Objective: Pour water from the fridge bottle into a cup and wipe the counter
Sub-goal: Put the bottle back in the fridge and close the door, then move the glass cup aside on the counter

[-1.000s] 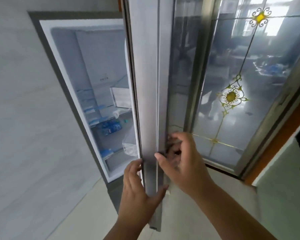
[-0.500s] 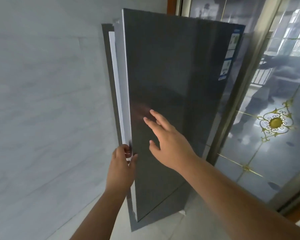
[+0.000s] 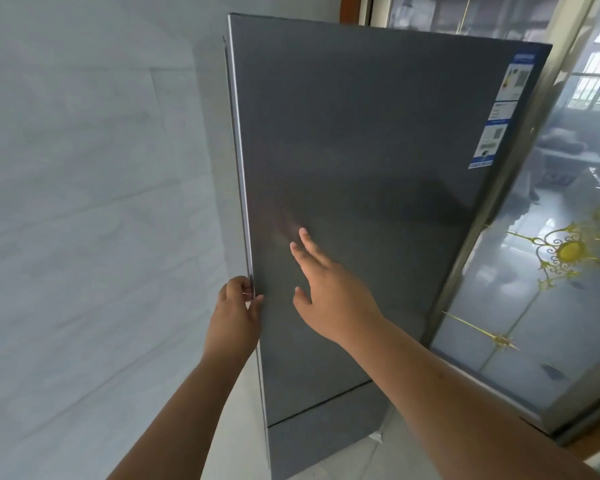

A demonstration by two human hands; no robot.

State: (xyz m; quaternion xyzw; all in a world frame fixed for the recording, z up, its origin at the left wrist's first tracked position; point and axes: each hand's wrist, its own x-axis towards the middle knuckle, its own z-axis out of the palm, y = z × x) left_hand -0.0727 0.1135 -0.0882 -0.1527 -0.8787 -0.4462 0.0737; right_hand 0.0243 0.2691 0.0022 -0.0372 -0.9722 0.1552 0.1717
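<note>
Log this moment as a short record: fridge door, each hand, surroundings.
fridge door: nearly shut, only a thin gap at its left edge
left hand: grips the door's left edge, fingers curled round it
right hand: open, fingers spread, at the door's front face
label stickers: upper right corner of the door
left of fridge: pale tiled wall
right of fridge: glass door with gold ornament
bottle, cup: not in view

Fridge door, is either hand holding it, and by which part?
The left hand grips the fridge door by its left vertical edge. The right hand holds nothing, its straight fingers reaching to the door's front.
</note>
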